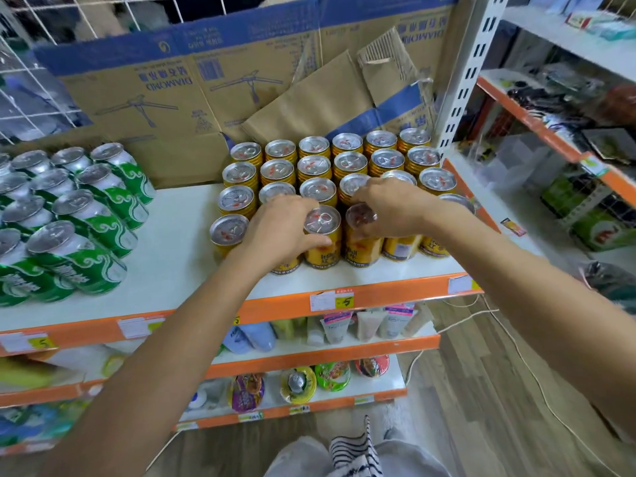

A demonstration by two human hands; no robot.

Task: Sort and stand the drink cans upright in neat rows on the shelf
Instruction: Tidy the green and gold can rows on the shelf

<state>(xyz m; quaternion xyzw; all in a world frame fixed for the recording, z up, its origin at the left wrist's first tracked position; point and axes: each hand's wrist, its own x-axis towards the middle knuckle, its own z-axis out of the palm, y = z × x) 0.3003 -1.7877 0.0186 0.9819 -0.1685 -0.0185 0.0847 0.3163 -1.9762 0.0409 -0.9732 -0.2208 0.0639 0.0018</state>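
Note:
Several gold drink cans stand upright in tight rows on the right half of the white shelf. My left hand wraps over a front-row gold can, its thumb lying across the neighbouring gold can. My right hand curls round the top of another front-row gold can, fingers reaching over the cans behind. Several green cans stand in rows on the left half of the shelf, apart from both hands.
Flattened cardboard boxes lean behind the cans. A white slotted upright borders the shelf on the right, with another rack beyond. Bare shelf lies between the green and gold groups. Lower shelves hold tubes and bowls.

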